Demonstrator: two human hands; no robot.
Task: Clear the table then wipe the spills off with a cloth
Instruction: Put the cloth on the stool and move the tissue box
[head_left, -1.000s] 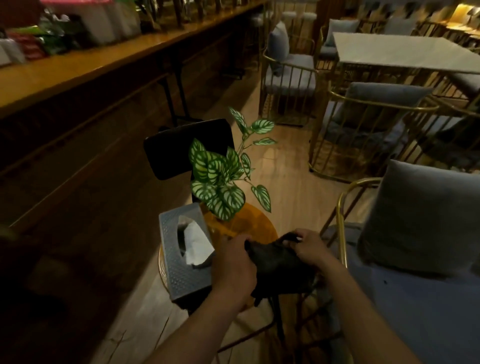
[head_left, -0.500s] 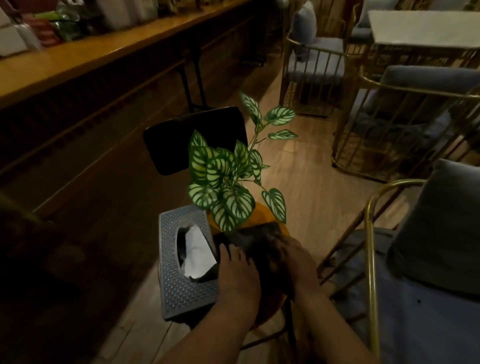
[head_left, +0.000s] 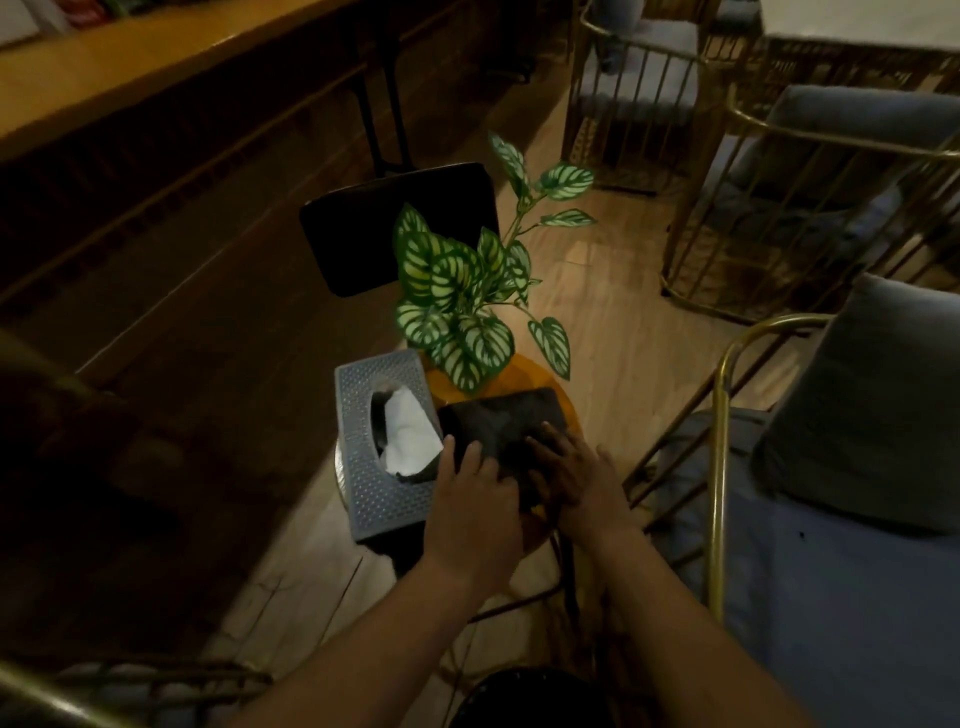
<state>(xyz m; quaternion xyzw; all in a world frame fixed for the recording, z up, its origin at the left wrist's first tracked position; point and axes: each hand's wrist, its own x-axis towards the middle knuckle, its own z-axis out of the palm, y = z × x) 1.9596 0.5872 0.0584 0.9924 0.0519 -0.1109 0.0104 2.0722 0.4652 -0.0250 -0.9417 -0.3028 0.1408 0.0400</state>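
Observation:
A small round orange table (head_left: 524, 375) stands in the middle of the head view. A dark cloth (head_left: 506, 418) lies spread flat on its near half. My left hand (head_left: 475, 499) and my right hand (head_left: 574, 475) both press down on the cloth's near edge with fingers laid flat. A grey perforated tissue box (head_left: 363, 467) with a white tissue sticking out sits on the table's left side, touching the cloth. A plant with striped green leaves (head_left: 462, 296) stands at the table's far side.
A black stool (head_left: 363, 228) stands behind the table. A gold-framed chair with a grey cushion (head_left: 857, 415) is close on the right, and more gold chairs (head_left: 779, 171) stand beyond it. A long wooden counter (head_left: 156, 78) runs along the left.
One second ago both hands held the bunched cloth above the table's near edge. The cloth now lies spread flat on the tabletop, with both hands pressing it.

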